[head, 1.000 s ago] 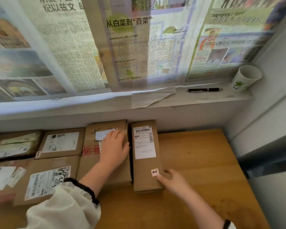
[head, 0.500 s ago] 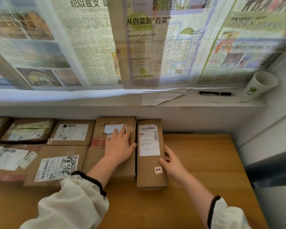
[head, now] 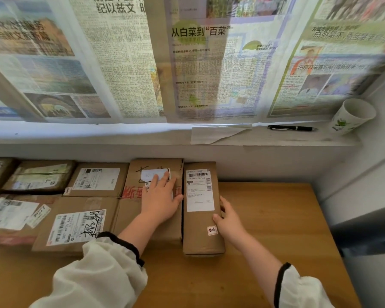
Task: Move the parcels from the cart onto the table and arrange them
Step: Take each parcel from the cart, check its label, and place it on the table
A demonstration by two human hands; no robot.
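A narrow brown parcel (head: 201, 238) with a white shipping label lies lengthwise on the wooden table (head: 276, 218), its far end at the wall. My right hand (head: 228, 221) presses against its right side, thumb on its top near a small sticker. My left hand (head: 161, 196) rests flat, fingers spread, on the wider brown parcel (head: 131, 210) just to its left. The two parcels lie side by side, almost touching. Several more labelled cardboard parcels (head: 76, 227) fill the table's left part in two rows. The cart is out of view.
Newspaper sheets cover the window above a white sill (head: 98, 134). On the sill lie a black pen (head: 290, 128) and a tilted paper cup (head: 351, 116). A grey wall (head: 365, 170) bounds the table on the right. Bare tabletop shows right of the narrow parcel.
My right hand has slid from the narrow parcel's near corner up along its right side. The left hand stays on the wide parcel. The view has shifted slightly.
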